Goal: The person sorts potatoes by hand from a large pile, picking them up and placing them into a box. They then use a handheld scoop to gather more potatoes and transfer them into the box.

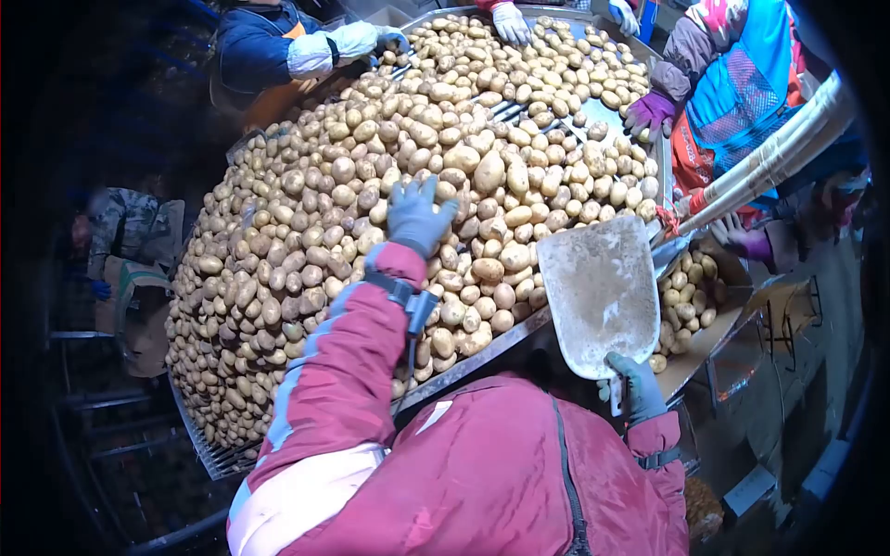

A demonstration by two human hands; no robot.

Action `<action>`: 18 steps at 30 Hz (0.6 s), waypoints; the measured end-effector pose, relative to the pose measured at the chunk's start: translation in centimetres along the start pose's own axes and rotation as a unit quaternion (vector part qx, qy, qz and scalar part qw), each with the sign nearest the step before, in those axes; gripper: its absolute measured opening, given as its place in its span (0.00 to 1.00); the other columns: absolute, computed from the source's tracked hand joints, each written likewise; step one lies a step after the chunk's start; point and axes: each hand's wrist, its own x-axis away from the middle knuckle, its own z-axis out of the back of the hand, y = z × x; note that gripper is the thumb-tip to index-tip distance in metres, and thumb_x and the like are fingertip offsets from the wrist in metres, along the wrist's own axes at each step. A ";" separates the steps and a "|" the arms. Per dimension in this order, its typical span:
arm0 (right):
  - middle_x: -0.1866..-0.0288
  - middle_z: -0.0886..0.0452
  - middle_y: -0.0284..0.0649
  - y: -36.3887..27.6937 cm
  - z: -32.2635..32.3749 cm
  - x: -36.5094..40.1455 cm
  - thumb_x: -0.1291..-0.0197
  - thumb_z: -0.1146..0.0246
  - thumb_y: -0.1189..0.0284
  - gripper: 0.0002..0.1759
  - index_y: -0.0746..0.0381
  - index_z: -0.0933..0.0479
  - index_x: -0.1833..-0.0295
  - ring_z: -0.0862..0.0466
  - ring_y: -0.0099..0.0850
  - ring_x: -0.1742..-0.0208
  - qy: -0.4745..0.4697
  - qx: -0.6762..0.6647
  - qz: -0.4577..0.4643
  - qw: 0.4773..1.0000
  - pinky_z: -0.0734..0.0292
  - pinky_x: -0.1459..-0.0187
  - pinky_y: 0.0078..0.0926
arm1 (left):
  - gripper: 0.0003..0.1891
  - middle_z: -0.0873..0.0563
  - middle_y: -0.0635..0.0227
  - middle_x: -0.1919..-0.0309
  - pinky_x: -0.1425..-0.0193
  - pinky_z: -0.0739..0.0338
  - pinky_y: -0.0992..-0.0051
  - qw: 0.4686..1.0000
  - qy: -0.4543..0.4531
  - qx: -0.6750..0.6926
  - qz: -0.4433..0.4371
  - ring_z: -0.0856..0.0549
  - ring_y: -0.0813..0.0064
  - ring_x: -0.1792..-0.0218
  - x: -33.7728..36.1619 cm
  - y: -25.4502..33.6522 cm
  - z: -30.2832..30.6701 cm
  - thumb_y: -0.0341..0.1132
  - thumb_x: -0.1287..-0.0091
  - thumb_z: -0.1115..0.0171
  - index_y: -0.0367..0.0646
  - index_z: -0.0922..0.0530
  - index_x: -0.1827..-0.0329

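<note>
Produce-handling workplace, heaped potatoes (334, 222), metal-edged table (491, 354), cardboard box (709, 345)

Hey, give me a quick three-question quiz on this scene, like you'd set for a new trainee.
1. True or false: the right hand holds the scoop.

2. Which things lie under the left hand?
a) gloves
b) potatoes
c) bottles

3. Fill in the blank: a dark ____ goes around the left sleeve near the wrist.

Key:
1. True
2. b
3. strap
</note>
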 end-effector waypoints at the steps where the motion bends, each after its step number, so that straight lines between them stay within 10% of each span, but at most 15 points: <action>1: 0.63 0.14 0.41 -0.2 0.2 -0.3 0.35 0.31 0.67 0.22 0.67 0.24 0.41 0.15 0.31 0.75 -0.006 0.001 0.001 1.000 0.19 0.79 0.27 | 0.42 0.25 0.52 0.27 0.20 0.36 0.53 0.997 -0.015 0.067 0.032 0.31 0.46 0.25 -1.1 0.6 -1.9 0.62 0.36 0.32 0.54 0.29 0.21; 3: 0.62 0.14 0.41 -0.8 0.7 -0.5 0.35 0.31 0.67 0.22 0.67 0.24 0.40 0.15 0.31 0.75 -0.032 0.006 -0.035 0.999 0.19 0.79 0.27 | 0.44 0.30 0.51 0.24 0.22 0.33 0.52 0.985 0.167 -0.011 -0.049 0.29 0.45 0.27 -2.5 -0.1 -12.0 0.61 0.37 0.31 0.54 0.32 0.19; 11: 0.62 0.16 0.40 -4.7 -0.6 -3.4 0.35 0.29 0.66 0.22 0.65 0.25 0.41 0.16 0.31 0.76 -0.050 0.024 0.010 0.998 0.19 0.80 0.28 | 0.39 0.34 0.53 0.21 0.25 0.28 0.52 0.984 -0.079 0.113 -0.114 0.28 0.44 0.29 4.3 12.8 -1.5 0.47 0.39 0.29 0.63 0.30 0.21; 18: 0.63 0.14 0.40 -5.9 -1.0 -5.3 0.35 0.31 0.69 0.21 0.66 0.24 0.40 0.15 0.31 0.75 -0.080 0.057 -0.017 0.995 0.18 0.80 0.28 | 0.26 0.18 0.50 0.38 0.29 0.26 0.56 0.991 0.002 0.098 -0.089 0.22 0.48 0.35 2.4 4.5 -4.1 0.39 0.35 0.31 0.41 0.21 0.34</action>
